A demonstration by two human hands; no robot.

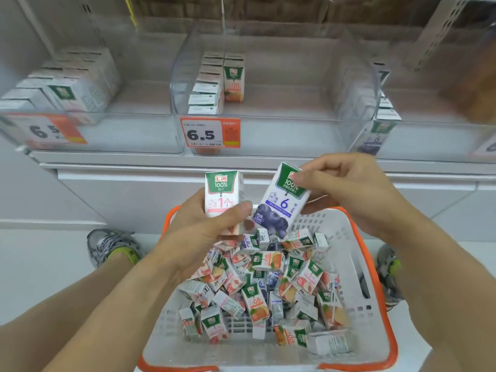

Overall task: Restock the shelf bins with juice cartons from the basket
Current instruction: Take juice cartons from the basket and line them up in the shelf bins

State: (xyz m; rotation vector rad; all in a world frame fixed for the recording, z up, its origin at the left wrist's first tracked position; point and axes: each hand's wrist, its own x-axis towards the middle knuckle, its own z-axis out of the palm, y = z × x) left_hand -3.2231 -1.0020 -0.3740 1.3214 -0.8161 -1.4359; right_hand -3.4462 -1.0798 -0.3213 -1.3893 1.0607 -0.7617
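**Q:** Fingers first, L to R. What's each hand doing?

**A:** Left hand (214,213) grips the pink carton (222,194) upright: thumb across the lower front, other fingers curled round behind, mostly hidden. Right hand (349,189) pinches the blueberry carton (280,202) by its top end, thumb on the green band, fingers behind. That one's tilted, bottom swinging toward the left thumb. Whether the two cartons touch, can't tell.

**Q:** Where's the rest of the stock?

**A:** Jumbled in the basket (346,242) below both hands, white w/ orange rim, on the floor betw. the shoes. Mixed flavours, lying every which way.

**Q:** And the bins?

**A:** Left bin (128,114) has a block of cartons on its left side. Middle bin (281,114) holds a row of pink ones at its left plus one orange carton, lots of room otherwise. Right bin (429,130) shows a row w/ a blueberry pack at front. Price tag (210,132) reads 6.5.

**Q:** How'll these handle?

**A:** Prob. light, small, stiff paperboard w/ a slick printed skin. Boxy, so flat faces give good purchase. I'd hold across the two broad faces mid-body, not by a corner. A top-end pinch like the right hand's lets it swing. Squeezing hard could dent the walls, and I'd guess the straw side is weakest.
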